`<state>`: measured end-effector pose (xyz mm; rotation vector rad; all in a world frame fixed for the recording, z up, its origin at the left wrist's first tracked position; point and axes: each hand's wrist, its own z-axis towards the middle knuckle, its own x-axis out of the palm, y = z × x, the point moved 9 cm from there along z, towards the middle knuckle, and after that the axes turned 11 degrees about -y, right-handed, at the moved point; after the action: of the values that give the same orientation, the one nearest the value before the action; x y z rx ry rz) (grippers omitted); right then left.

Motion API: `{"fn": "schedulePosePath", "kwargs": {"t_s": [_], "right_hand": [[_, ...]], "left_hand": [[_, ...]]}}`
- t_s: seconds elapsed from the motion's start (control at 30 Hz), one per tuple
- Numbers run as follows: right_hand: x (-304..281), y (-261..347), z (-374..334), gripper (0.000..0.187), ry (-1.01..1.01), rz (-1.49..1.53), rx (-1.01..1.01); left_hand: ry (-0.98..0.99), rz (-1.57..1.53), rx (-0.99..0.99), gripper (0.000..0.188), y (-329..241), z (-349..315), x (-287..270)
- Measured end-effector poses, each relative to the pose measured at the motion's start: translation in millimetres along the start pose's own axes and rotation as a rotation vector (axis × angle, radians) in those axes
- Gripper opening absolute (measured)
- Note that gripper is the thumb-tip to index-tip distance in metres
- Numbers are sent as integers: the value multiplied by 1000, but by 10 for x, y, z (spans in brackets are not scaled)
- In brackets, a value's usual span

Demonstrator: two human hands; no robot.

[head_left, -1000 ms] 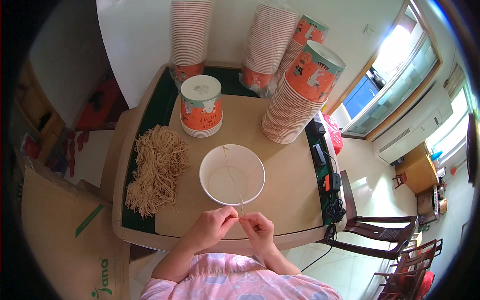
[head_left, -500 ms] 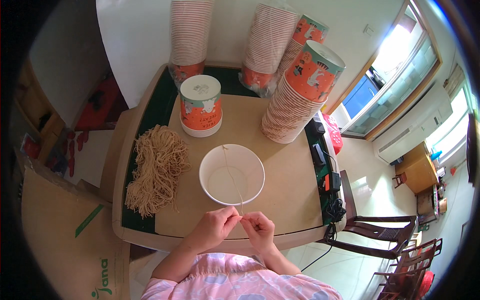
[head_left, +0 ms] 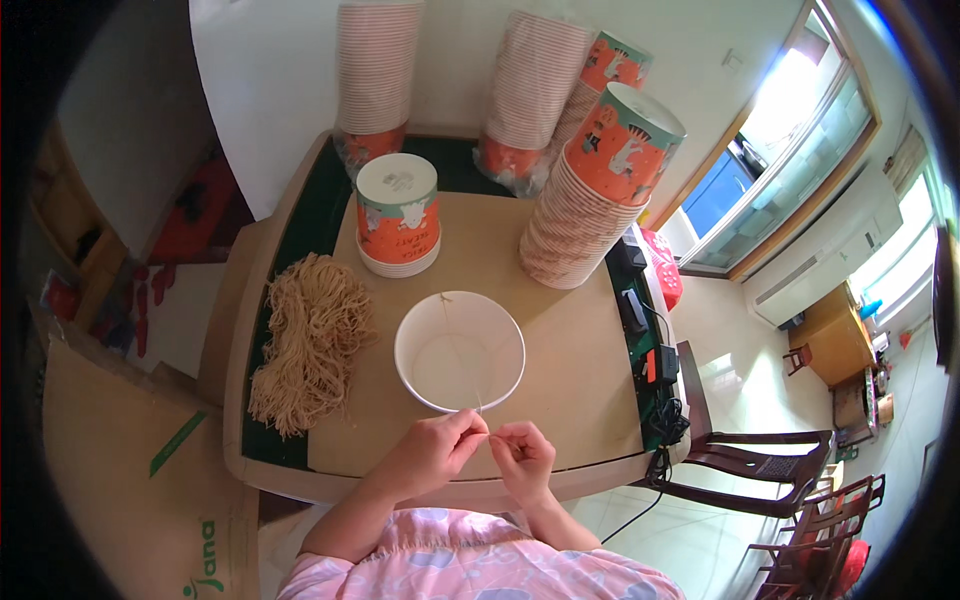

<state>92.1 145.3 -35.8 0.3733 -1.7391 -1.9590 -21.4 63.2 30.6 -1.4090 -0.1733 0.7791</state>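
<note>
A white paper bucket (head_left: 460, 353) stands upright, mouth up, near the table's front edge. A thin beige string (head_left: 446, 302) hangs at its far rim and comes out over the near rim to my fingers; inside, it is too faint to follow well. My left hand (head_left: 432, 452) pinches the string just in front of the bucket. Close beside it, my right hand (head_left: 524, 462) is closed in a pinch at the string's near end, fingertips almost touching the left ones. A heap of loose beige strings (head_left: 312, 345) lies to the left of the bucket.
Behind the bucket stands a short upside-down stack of orange and green printed buckets (head_left: 398, 215). A tall leaning stack (head_left: 585, 200) rises at right, and bagged stacks (head_left: 378, 80) line the wall. Black adapters and cables (head_left: 662, 415) lie along the right edge; a cardboard box (head_left: 130, 460) stands at left.
My right hand has shifted slightly right, and the fingertips are a little farther apart. Both hands still pinch at the string, which shows less clearly inside the bucket.
</note>
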Motion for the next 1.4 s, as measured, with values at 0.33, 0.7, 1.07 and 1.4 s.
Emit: {"fn": "schedulePosePath", "kwargs": {"t_s": [0.33,0.7,1.07,1.4], "right_hand": [[-12,-32,6,15,-41,103,52],[318,357,-147,10,440,240,-82],[189,293,286,17,-81,-196,-412],[187,259,325,18,-99,-198,-374]], "left_hand": [[-42,-13,38,7,11,30,-30],[-188,531,427,28,18,185,-42],[-229,349,309,18,-57,226,-211],[-224,329,279,16,-47,207,-240]]}}
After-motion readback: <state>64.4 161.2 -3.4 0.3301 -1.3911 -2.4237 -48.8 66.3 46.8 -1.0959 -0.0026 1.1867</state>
